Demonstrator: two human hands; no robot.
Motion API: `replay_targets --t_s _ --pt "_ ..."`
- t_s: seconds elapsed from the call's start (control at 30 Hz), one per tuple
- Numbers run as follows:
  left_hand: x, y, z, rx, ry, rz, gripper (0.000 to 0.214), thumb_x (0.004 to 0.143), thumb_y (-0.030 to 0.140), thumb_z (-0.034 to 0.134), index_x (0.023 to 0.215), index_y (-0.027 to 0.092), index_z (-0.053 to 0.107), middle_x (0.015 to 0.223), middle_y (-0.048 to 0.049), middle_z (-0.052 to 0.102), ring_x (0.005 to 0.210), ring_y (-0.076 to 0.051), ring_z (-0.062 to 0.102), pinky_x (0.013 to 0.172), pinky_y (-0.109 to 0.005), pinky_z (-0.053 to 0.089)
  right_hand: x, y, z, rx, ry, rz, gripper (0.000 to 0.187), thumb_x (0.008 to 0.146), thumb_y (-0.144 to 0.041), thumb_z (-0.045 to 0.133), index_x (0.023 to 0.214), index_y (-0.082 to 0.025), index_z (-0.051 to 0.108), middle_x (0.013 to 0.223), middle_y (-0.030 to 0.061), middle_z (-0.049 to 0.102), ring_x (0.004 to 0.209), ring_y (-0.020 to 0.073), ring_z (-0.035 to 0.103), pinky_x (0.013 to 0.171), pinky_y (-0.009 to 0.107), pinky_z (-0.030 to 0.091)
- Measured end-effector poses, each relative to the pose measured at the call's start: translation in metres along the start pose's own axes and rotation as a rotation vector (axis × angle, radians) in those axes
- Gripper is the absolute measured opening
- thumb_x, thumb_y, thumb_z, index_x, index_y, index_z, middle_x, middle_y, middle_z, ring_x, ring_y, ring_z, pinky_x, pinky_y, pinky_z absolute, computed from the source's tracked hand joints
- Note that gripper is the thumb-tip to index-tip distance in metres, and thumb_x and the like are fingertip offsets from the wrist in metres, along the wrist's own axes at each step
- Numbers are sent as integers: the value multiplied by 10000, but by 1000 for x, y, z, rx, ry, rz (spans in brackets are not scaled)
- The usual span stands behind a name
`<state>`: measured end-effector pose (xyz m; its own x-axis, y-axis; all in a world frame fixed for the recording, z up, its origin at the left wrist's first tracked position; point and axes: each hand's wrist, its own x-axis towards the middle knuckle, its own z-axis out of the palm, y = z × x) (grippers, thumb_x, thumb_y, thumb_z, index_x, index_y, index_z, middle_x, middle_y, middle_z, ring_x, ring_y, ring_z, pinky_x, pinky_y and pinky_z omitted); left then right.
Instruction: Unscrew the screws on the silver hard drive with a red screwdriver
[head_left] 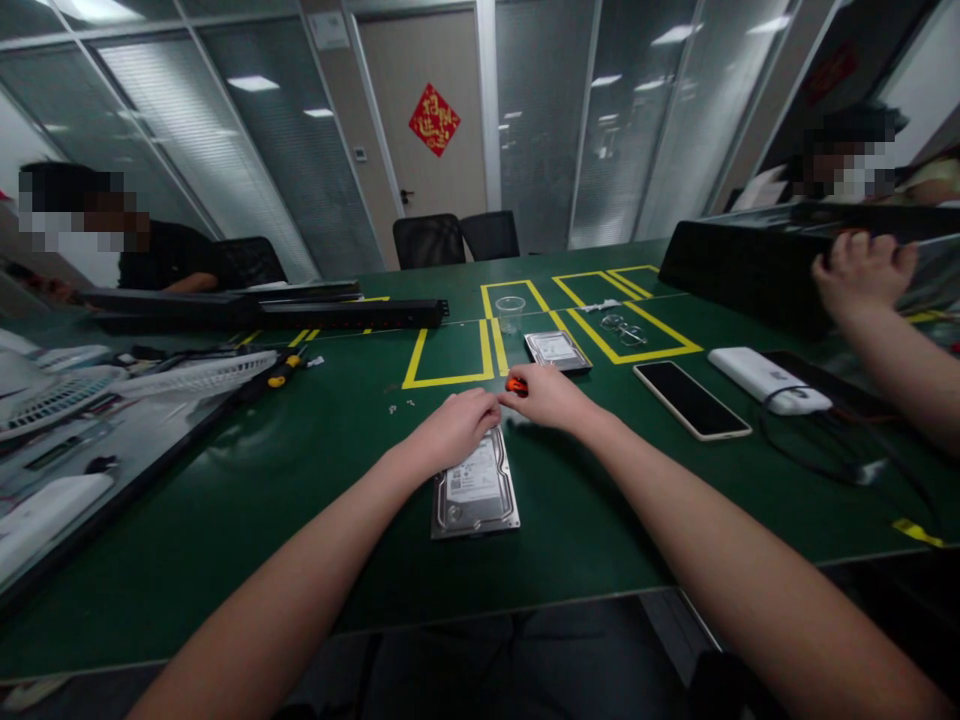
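Worktop [225,500] first: a green surface, and near the middle of its front edge lies the hard drive [476,495], flat, label up. I judge it dense and stiff, a metal block with slick faces and delicate insides, so it is best gripped by its long side edges and kept level. My left hand [456,428] is curled over its far end, holding the casing down. My right hand [551,398], just beside the left, pinches a small orange-handled screwdriver [516,384] at the drive's far right corner; its tip is hidden. A few loose screws [401,407] lie apart, further left.
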<state>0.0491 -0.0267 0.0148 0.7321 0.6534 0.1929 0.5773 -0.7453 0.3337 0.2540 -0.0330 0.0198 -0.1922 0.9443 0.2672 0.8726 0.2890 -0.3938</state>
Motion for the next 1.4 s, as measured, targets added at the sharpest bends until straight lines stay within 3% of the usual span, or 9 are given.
replay_targets --t_s 0.43,0.77,1.4 --pt "0 6 -2 -12 26 11 163 1016 235 540 940 185 675 993 -63 693 913 -219 633 829 -362 482 -2 -2 -2 -19 -68 -28 196 948 -372 658 863 -198 690 878 82 761 764 196 623 653 300 338" --pt "3 5 -3 -75 25 -56 139 967 239 589 921 179 705 972 -68 713 882 -206 637 820 -342 489 -1 -2 0 0 -80 -48 181 938 -340 662 834 -193 673 835 70 738 744 183 611 652 293 333" --pt "22 -5 -12 -153 -143 -197 179 863 337 667 889 176 740 874 -58 761 779 -187 657 670 -291 442 0 1 1 23 -86 -52 171 926 -342 673 819 -209 680 831 63 735 728 184 608 656 304 341"
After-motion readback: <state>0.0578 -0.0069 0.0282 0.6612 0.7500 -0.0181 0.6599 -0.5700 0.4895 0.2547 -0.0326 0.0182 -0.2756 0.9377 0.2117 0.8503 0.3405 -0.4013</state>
